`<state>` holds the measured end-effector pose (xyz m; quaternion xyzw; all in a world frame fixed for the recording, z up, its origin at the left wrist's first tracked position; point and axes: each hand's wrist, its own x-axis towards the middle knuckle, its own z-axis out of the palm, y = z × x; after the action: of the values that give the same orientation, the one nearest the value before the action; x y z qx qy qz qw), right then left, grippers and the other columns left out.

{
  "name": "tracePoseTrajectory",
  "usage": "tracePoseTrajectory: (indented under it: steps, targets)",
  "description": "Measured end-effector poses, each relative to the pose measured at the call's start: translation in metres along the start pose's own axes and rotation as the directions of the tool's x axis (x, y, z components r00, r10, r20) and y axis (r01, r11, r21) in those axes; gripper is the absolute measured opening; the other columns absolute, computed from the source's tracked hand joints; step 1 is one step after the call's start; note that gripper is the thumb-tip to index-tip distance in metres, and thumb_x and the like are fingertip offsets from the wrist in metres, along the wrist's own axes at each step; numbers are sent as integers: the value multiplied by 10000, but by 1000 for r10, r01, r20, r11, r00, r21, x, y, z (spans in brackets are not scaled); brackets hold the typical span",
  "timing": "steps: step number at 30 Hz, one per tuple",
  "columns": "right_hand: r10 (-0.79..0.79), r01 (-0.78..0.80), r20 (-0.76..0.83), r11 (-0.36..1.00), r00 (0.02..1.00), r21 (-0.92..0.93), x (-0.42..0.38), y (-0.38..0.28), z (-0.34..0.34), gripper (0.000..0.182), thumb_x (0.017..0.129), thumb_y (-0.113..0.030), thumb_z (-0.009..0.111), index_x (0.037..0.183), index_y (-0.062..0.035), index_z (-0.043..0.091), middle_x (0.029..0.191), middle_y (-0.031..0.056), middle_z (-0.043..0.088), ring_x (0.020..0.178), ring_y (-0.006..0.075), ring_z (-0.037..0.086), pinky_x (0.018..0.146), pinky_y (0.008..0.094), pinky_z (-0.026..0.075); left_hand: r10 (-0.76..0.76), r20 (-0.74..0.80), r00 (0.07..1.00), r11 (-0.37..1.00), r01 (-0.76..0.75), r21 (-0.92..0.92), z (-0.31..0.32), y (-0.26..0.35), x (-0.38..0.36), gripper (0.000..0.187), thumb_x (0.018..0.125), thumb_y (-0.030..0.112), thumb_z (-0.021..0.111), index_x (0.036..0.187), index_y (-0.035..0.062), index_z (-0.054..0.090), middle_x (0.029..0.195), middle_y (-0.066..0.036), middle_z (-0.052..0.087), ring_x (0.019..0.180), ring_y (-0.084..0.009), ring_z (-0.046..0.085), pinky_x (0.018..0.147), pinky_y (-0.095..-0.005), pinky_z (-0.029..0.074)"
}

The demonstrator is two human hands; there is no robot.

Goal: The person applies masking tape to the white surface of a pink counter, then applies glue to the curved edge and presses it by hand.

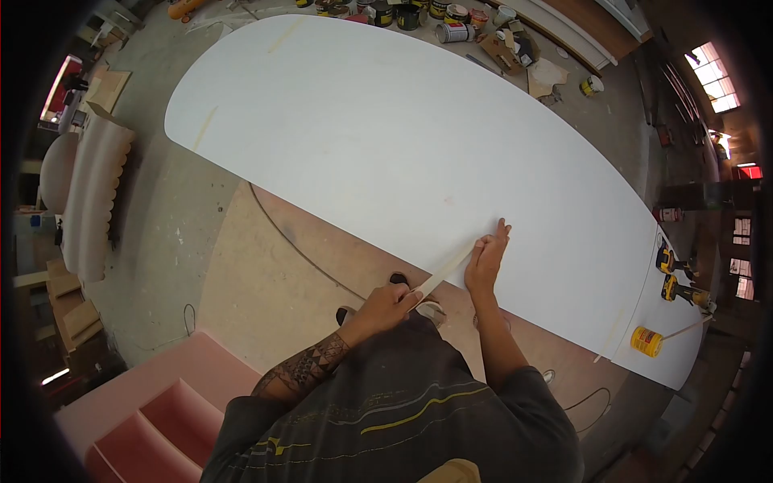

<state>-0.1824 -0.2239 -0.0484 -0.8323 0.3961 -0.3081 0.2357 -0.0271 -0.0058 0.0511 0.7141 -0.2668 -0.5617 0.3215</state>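
Across the board's [362,129] near edge, our left hand [385,307] and right hand [486,262] pinch a likely light, bendy strip [444,271] best held at both ends.

One dark grey short-sleeved T-shirt [394,419], wavy yellow and pale printed lines; left forearm [304,366], triangle-patterned tattoo; dark shoes [399,278].

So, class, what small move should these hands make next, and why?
Probably lower the tape onto the white board with the right hand: it stretches between that hand, over the board, and the left hand, just off the near edge, and similar pale strips already lie on the surface.
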Motion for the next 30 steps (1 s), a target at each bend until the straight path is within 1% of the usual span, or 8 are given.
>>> tracePoseTrajectory:
  steps: [4, 9, 11, 13, 18, 22, 25, 30]
  targets:
    - [24, -10, -75, 985, 997, 175, 13, -22, 25, 179, 1136, -140, 482, 1135, 35, 517, 1660, 382, 351, 1601, 566, 250, 1308, 644, 172, 17, 31, 999, 1000, -17, 3, -13, -1, -8, 492, 1104, 466, 626, 879, 31, 668, 700, -22, 673, 581, -102, 612, 555, -305, 481]
    - [-135, 124, 1, 914, 991, 387, 43, -135, 129, 177, 1148, -179, 494, 1152, -10, 545, 1693, 328, 333, 1637, 511, 198, 1328, 609, 136, -79, -245, 966, 994, 59, -91, -59, -32, -42, 480, 1091, 429, 632, 843, 22, 684, 656, -30, 643, 589, -109, 620, 561, -321, 480]
    - [-225, 143, 188, 918, 956, 369, 34, -160, 146, 98, 1100, -99, 554, 1125, -8, 525, 1689, 336, 328, 1607, 538, 255, 1323, 652, 182, -166, -276, 947, 973, 113, -199, -73, -50, -50, 476, 1093, 419, 630, 832, 24, 677, 648, -15, 622, 581, -103, 600, 556, -308, 466]
    - [-266, 202, 224, 941, 937, 270, 35, -160, 148, 84, 1084, -82, 568, 1108, -9, 534, 1688, 339, 323, 1595, 548, 270, 1321, 668, 198, -256, -301, 919, 938, 161, -307, -79, -57, -45, 472, 1095, 409, 628, 822, 26, 671, 640, -1, 600, 574, -97, 581, 550, -296, 452]
    - [-91, 89, 142, 996, 986, 18, 47, -91, 97, 75, 1067, -73, 581, 1062, 2, 582, 1697, 316, 321, 1612, 523, 245, 1328, 661, 202, -147, -236, 961, 933, 56, -354, -44, -56, -13, 451, 1095, 407, 629, 864, 22, 671, 684, -5, 612, 540, -97, 551, 533, -280, 441]
    - [-40, 40, -21, 999, 999, -27, 30, -9, 32, 146, 1104, -118, 499, 1094, 15, 558, 1697, 337, 321, 1612, 546, 230, 1323, 627, 184, -81, 14, 997, 992, 82, -99, -10, 10, 4, 427, 1103, 412, 621, 943, 24, 700, 757, -16, 665, 659, -93, 603, 614, -289, 482]
    - [128, -114, -136, 988, 982, 104, 2, 32, -10, 198, 1144, -146, 449, 1176, 41, 508, 1694, 367, 307, 1626, 553, 192, 1315, 601, 179, 109, 149, 983, 993, -100, -63, 17, 12, 12, 451, 1086, 448, 624, 988, 15, 701, 759, -44, 687, 664, -130, 618, 634, -321, 483]
    - [110, -84, -110, 972, 988, 219, 10, -9, 5, 197, 1139, -150, 472, 1192, 36, 508, 1697, 337, 326, 1633, 548, 172, 1313, 593, 176, 110, 170, 979, 992, -97, -83, 11, -12, 0, 442, 1088, 430, 626, 981, 10, 711, 770, -41, 694, 690, -125, 627, 660, -328, 491]
